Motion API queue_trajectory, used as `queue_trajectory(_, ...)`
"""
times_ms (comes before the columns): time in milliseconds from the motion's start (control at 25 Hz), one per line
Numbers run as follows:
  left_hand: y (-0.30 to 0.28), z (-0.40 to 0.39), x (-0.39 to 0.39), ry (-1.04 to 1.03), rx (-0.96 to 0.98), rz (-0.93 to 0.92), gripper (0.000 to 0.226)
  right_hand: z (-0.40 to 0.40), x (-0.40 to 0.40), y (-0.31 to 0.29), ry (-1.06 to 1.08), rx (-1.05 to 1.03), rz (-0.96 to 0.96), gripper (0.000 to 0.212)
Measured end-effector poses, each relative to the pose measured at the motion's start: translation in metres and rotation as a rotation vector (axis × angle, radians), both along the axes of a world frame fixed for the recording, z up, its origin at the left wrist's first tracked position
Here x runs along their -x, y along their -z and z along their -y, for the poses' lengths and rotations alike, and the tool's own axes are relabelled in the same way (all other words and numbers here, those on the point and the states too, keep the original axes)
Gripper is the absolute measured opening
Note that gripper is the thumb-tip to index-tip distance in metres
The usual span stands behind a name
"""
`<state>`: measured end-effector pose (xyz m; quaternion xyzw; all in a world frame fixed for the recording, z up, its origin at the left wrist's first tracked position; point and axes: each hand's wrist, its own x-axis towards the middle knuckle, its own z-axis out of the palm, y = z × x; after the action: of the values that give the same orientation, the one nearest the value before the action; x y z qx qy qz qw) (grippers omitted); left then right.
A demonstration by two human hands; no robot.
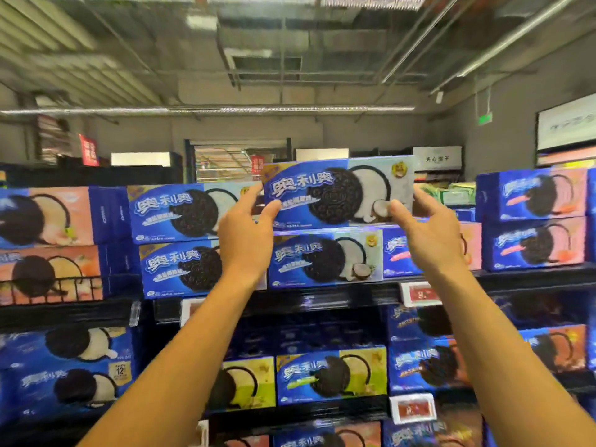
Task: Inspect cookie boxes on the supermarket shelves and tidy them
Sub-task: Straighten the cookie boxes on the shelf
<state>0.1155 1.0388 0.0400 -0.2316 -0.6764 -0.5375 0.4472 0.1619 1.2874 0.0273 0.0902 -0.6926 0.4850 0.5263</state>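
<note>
Head cam has you looking up at the top shelf (pixel 322 293), both arms raised. Your left hand (pixel 246 235) and right hand (pixel 429 233) are on either end of a blue cookie box (pixel 338 191), the one with the pale coconut panel on its right side. It's sitting a bit tilted, left end lower, on top of a matching coconut box (pixel 325 258) that rests on the shelf.

Left fingers (pixel 272 209) are spread, thumb against the box's lower left front and the rest wrapping its left end (looks like contact, though motion blur makes it soft). Right fingers (pixel 398 209) are spread too, thumb touching the lower right front corner, the others curled around the right end. So you're holding it by the ends rather than clamping it hard.

Just left of your left hand there's another two-high stack of the same coconut boxes (pixel 174 240), partly hidden behind your wrist. Far left are peach-coloured boxes (pixel 48 217) behind a wire divider (pixel 54 290). Pink-panel boxes (pixel 535 217) are stacked two high at the right, well apart from your hands. A red price tag (pixel 421 293) hangs on the shelf edge under your right wrist. On the lower shelf sits a yellow-green box (pixel 332 375), between your forearms.
</note>
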Motion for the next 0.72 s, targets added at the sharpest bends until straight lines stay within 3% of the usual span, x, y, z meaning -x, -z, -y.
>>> queue_trajectory(120, -0.008, -0.005, 0.010, -0.096, 0.105, -0.027, 0.047, -0.004, 0.017, -0.013, 0.010, 0.002, 0.001, 0.014)
queue_trajectory(240, -0.009, -0.005, 0.018, -0.127, 0.261, 0.016, 0.059, -0.007, 0.030, -0.018, 0.027, 0.007, 0.057, 0.022)
queue_trajectory(360, -0.004, -0.004, 0.025, -0.285, 0.397, 0.061, 0.065, -0.009, 0.040, -0.017, 0.052, -0.011, 0.104, 0.024)
queue_trajectory(720, 0.013, -0.006, 0.039, -0.438, 0.465, 0.061, 0.067, -0.010, 0.063, -0.006, 0.144, -0.104, 0.199, 0.022)
